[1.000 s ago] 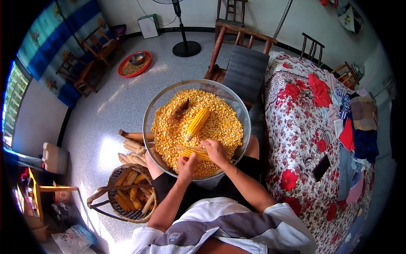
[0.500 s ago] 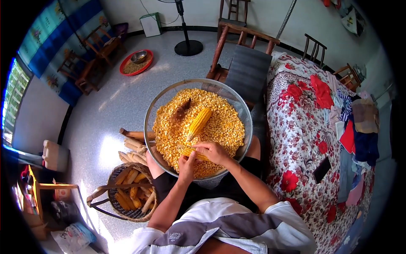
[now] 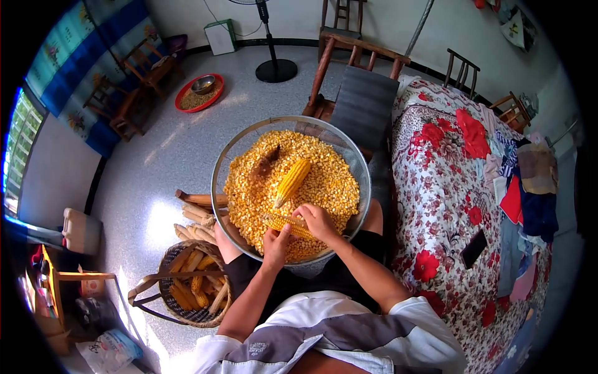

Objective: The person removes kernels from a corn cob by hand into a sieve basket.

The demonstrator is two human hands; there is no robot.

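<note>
My left hand (image 3: pixel 275 244) is closed around the lower left side of a corn cob (image 3: pixel 300 232), its thumb pressed against the kernels. Along the cob's upper side runs a narrow pale strip; whether it is bare cob or a thin stick I cannot tell. At the cob's right end my right hand (image 3: pixel 316 221) has its fingers curled over it. Both hands work above a wide mesh sieve (image 3: pixel 362 209) resting on my lap, heaped with loose yellow kernels (image 3: pixel 333 187). Another full corn cob (image 3: pixel 293 182) lies on the heap, beside a dark brown tuft (image 3: pixel 266 165).
Left of my legs stands a woven basket (image 3: pixel 167 293) of cobs with a wooden handle. Stripped cobs (image 3: pixel 198 232) lie on the floor above it. A wooden chair (image 3: pixel 361 103) is ahead, a flowered bed (image 3: pixel 430 218) to the right. Farther off are a red tray (image 3: pixel 215 100) and a fan (image 3: pixel 277 70).
My right hand has lifted slightly and shifted right along the cob, showing more of its pale strip. The left hand stays in nearly the same place.
</note>
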